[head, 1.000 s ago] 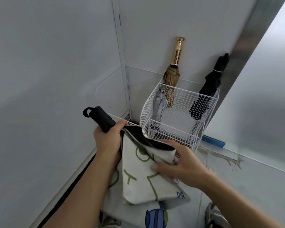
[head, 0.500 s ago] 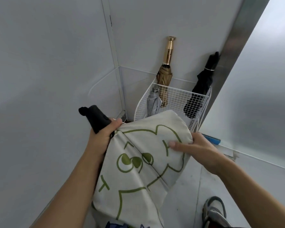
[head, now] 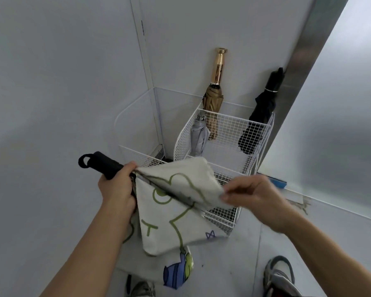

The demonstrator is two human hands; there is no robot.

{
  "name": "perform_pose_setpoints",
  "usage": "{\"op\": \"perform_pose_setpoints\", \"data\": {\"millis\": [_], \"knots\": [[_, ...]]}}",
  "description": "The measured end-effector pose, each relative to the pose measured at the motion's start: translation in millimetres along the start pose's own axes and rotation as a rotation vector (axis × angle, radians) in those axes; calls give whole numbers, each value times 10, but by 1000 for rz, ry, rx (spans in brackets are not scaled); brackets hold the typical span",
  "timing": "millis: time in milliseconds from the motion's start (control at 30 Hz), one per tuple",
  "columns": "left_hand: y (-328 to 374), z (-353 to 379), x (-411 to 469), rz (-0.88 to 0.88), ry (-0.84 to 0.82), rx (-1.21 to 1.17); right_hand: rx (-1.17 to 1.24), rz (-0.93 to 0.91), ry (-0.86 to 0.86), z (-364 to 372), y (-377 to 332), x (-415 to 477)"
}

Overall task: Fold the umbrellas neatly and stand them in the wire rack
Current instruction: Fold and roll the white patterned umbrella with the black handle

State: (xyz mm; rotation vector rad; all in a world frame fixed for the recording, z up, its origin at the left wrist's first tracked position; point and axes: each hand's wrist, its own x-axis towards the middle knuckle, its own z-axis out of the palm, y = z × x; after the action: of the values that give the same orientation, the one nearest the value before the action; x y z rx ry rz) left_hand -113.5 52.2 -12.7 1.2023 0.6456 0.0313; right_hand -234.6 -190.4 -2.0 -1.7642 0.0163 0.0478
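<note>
Person folding a cream umbrella in front of a white wire rack.
Left hand grips the black handle at its base, wrist loop pointing up-left. Right hand pinches a fold of the cream canopy, which has a green cartoon print; the rest hangs loose below. The wire rack stands in the wall corner and holds three folded umbrellas: gold-handled umbrella at the back, grey umbrella just beside it, black umbrella leaning in the right corner. Shoe at lower right on the floor.

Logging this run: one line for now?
left hand grips black handle; right hand pinches canopy flap; wire rack holds gold umbrella, grey umbrella, black umbrella; fold unfinished
</note>
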Motion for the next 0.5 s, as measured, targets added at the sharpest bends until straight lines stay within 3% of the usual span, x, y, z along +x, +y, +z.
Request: {"op": "perform_pose_setpoints", "data": {"millis": [100,167,233,367,433,500], "knots": [[29,-56,72,36,-7,52,-149,129,-436,276,30,-71],[31,-77,54,58,-84,86,-157,189,-555,385,22,-92],[40,-64,9,66,-147,65,-123,192,-394,351,8,-70],[58,-14,-101,87,-326,-16,-112,300,242,156,165,85],[46,-13,-144,86,-466,-14,-243,411,259,145,270,164],[25,-9,-191,57,-618,-13,-262,605,99,182,322,185]]}}
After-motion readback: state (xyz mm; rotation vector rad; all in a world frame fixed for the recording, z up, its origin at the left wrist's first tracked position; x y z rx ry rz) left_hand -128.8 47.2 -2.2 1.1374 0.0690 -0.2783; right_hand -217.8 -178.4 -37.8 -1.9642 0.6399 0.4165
